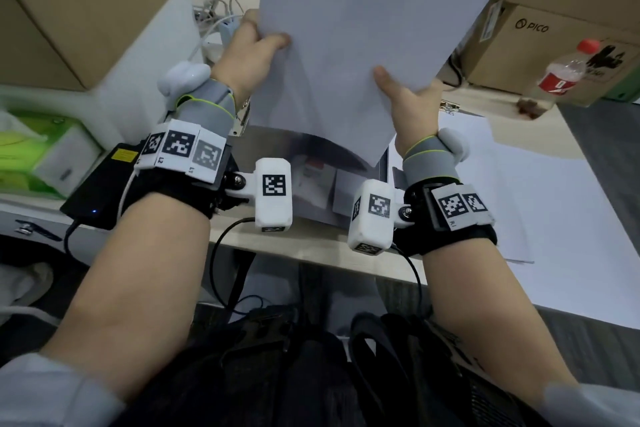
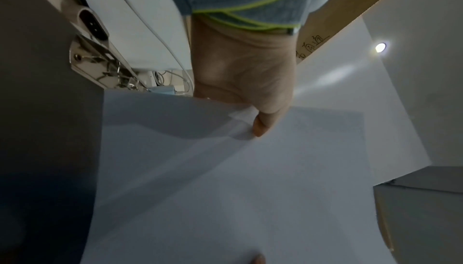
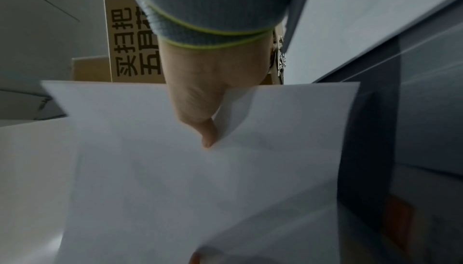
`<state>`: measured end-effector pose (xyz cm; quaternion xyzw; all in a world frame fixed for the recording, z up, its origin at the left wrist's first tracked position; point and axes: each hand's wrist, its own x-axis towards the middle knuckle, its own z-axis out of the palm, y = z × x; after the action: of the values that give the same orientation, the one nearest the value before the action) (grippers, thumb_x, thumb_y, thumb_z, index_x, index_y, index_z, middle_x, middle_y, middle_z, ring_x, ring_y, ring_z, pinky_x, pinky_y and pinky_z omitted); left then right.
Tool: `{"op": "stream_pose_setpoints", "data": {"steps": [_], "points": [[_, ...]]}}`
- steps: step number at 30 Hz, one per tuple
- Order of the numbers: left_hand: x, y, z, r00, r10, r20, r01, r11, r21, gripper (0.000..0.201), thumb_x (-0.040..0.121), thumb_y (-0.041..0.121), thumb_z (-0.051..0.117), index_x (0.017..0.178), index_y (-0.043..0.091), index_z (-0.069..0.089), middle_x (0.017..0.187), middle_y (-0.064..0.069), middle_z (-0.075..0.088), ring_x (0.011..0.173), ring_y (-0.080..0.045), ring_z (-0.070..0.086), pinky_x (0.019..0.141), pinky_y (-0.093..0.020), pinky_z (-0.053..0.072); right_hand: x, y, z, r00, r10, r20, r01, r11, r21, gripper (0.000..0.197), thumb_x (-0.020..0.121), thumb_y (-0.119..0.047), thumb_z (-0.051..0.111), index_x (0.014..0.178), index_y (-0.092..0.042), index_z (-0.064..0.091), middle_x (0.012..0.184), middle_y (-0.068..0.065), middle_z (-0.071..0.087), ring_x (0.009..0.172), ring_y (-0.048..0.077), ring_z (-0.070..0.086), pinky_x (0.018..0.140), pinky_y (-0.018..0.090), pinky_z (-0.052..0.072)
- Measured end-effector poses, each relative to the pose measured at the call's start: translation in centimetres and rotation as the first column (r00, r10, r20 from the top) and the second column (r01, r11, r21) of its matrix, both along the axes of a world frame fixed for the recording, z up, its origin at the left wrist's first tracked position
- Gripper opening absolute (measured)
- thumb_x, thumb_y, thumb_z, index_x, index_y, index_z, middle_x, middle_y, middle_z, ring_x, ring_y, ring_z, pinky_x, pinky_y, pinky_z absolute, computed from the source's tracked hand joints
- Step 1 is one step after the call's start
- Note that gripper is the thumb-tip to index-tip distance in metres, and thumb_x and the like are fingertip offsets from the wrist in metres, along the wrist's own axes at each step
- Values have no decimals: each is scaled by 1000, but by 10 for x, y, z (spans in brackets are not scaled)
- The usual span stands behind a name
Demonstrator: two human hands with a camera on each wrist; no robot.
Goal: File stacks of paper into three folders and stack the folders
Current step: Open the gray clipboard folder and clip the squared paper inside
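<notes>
A stack of white paper (image 1: 349, 28) is held up in the air, tilted toward me, above the desk. My left hand (image 1: 252, 48) pinches its left edge, thumb on the near face (image 2: 259, 127). On the right edge my right hand (image 1: 405, 90) grips the stack (image 3: 200, 169), thumb on the near face and the fingers hidden behind. Below the paper lies an open grey folder (image 1: 311, 163) with a metal clip (image 1: 240, 118) at its left side, seen closer as the clip (image 2: 100, 64) in the left wrist view. A second folder with white sheets (image 1: 519, 184) lies to the right.
Cardboard boxes stand at the back left (image 1: 76, 3) and back right (image 1: 540, 42). A plastic bottle with a red cap (image 1: 561, 73) is at the right. A green tissue pack (image 1: 41, 152), a black power brick (image 1: 104, 180) and white cables (image 1: 214, 24) sit at the left.
</notes>
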<state>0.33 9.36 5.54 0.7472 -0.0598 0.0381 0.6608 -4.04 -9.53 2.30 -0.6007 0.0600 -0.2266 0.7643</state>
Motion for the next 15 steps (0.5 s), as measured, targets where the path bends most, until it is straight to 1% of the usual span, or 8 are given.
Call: {"op": "stream_pose_setpoints", "data": {"steps": [3, 6, 8, 9, 11, 12, 14, 15], "points": [[1, 9, -7, 996, 74, -43, -73, 997, 36, 62, 71, 28, 54, 130, 13, 43, 121, -11, 59, 109, -22, 58, 100, -33, 45, 4, -2, -1, 998, -54, -34, 53, 998, -20, 26, 78, 7, 69, 75, -19, 62, 79, -5, 67, 72, 11, 65, 81, 31, 55], [-2, 29, -14, 985, 151, -84, -146, 987, 62, 49, 86, 17, 52, 133, 11, 43, 97, -1, 59, 90, -19, 54, 88, -32, 44, 6, 0, -4, 986, -20, -165, -2, 991, -133, 22, 76, 3, 70, 74, -17, 60, 78, -5, 64, 74, 17, 61, 71, 22, 53], [-5, 39, -23, 977, 173, -121, -154, 977, 147, 27, 93, 16, 48, 118, 15, 57, 86, 3, 61, 87, -14, 58, 85, -27, 49, 10, -1, -11, 944, -59, -326, -36, 960, -279, 21, 79, -4, 70, 74, -16, 54, 85, -1, 61, 81, 16, 56, 72, 22, 51], [-8, 44, -29, 971, 186, -148, -156, 969, 193, 14, 93, 18, 48, 98, 21, 61, 76, 7, 64, 80, -10, 62, 76, -21, 52, 12, 0, -17, 916, -56, -396, -84, 942, -326, 15, 80, -9, 71, 82, -13, 57, 91, 2, 59, 86, 17, 56, 80, 26, 51], [-15, 54, -42, 953, 223, -203, -173, 956, 237, 23, 91, 20, 51, 67, 23, 49, 51, 11, 57, 57, -4, 51, 54, -17, 41, 15, 2, -31, 845, -73, -529, -165, 907, -388, 38, 81, -19, 72, 113, -2, 58, 102, 3, 58, 96, 19, 58, 89, 29, 49], [-14, 59, -50, 946, 226, -232, -166, 954, 251, 26, 87, 22, 52, 63, 22, 43, 46, 11, 51, 53, -6, 43, 53, -21, 36, 14, 6, -37, 804, -71, -590, -204, 900, -386, 45, 83, -23, 69, 121, -2, 54, 108, 2, 59, 102, 19, 59, 86, 26, 48], [-15, 67, -59, 929, 211, -305, -124, 951, 283, 24, 87, 22, 50, 64, 22, 43, 56, 10, 49, 55, -9, 43, 60, -24, 40, 9, 12, -42, 769, -36, -638, -193, 939, -286, 41, 88, -26, 63, 122, -5, 55, 115, -1, 58, 116, 21, 58, 75, 23, 45], [-16, 71, -62, 917, 202, -343, -103, 953, 285, 25, 91, 19, 48, 66, 22, 43, 60, 8, 50, 56, -12, 44, 60, -23, 43, 8, 13, -42, 764, -62, -642, -162, 945, -284, 36, 93, -26, 56, 124, -8, 54, 120, 0, 58, 123, 23, 54, 79, 22, 44]]}}
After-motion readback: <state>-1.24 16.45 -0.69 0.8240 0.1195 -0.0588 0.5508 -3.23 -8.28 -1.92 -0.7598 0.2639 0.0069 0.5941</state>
